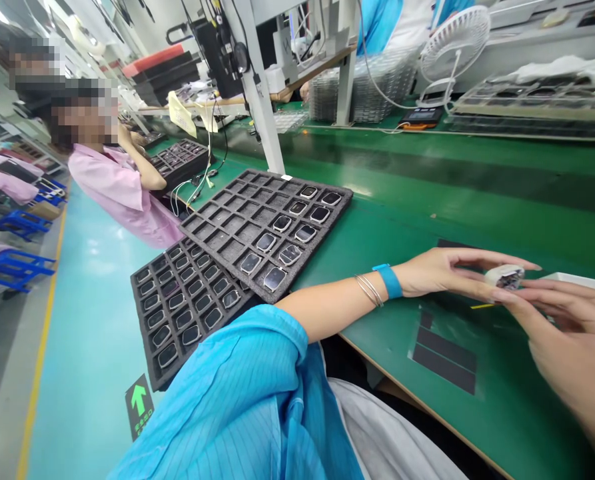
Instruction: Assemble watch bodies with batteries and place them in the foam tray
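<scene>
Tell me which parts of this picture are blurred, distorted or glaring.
In the head view, the right hand is motion-blurred at the frame edge; the wide lens curves the green workbench; a glare shines on it beside the black foam tray, whose slots stay sharp.

Small white part with dark glossy centre, pinched between left hand and right hand; part type unclear, too small.
</scene>
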Motion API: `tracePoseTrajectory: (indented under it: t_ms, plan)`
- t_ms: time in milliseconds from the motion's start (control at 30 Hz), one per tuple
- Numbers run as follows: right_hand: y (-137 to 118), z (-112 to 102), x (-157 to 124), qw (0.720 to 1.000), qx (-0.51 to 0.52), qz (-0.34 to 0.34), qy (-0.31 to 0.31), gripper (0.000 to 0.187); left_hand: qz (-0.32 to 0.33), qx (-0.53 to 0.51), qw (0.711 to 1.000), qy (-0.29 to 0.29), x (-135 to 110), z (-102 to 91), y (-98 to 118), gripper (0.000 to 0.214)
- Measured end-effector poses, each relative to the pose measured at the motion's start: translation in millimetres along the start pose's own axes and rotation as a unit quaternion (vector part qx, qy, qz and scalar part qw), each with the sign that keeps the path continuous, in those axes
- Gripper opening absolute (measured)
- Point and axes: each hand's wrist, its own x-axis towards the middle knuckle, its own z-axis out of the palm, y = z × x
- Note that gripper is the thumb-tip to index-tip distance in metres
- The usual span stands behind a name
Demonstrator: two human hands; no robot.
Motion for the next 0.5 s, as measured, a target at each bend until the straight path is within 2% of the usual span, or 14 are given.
tracePoseTrajectory:
  t_ms: [100,233,367,500]
  plan:
    - [-2.4,1.4,0.4,0.999,0.021,0.042,-0.010,0.063,-0.009,0.004,1.000,0.000,1.1,-1.8,1.9,0.057]
    - [-3.0,-0.6,2.5,0.998,0.024,0.053,-0.019,0.061,-0.023,0.054,0.998,-0.018,-7.4,1.5,17.0,0.064]
    - [-0.8,-2.5,5.2,0.996,0.023,0.082,-0.032,0.056,-0.024,0.084,0.996,-0.009,-17.7,6.9,30.4,0.063]
    - [-4.9,-0.3,6.0,0.998,0.041,0.052,-0.014,0.054,-0.001,0.058,0.998,-0.027,-27.2,10.5,35.6,0.060]
